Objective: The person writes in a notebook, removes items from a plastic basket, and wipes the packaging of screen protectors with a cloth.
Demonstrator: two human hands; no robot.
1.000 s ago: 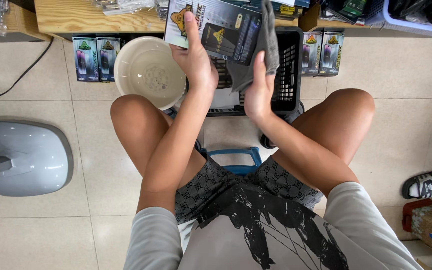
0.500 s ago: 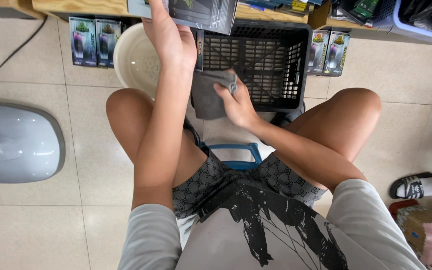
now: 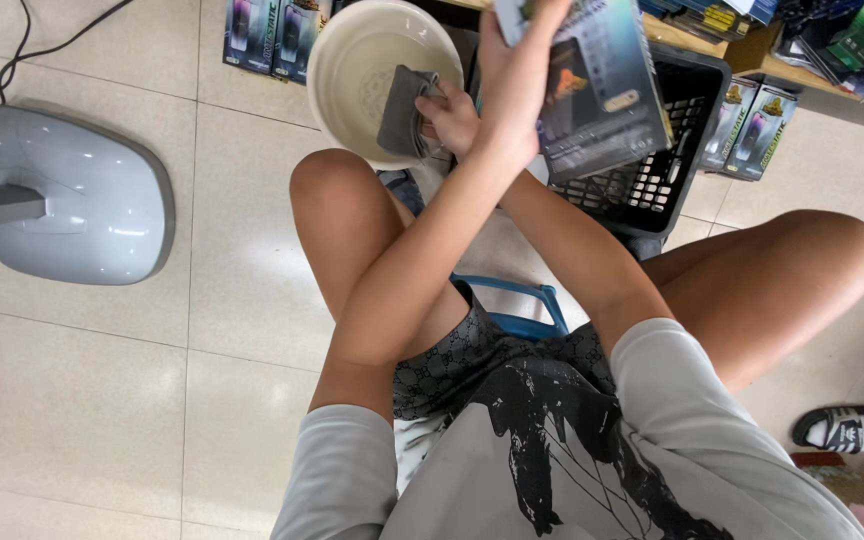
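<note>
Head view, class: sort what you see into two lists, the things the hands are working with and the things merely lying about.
In use:
left hand holding a flat packaged box
right hand pressing a grey cloth into the cream basin

Lying about:
black basket
grey fan base
small boxes on the floor
sandal
</note>
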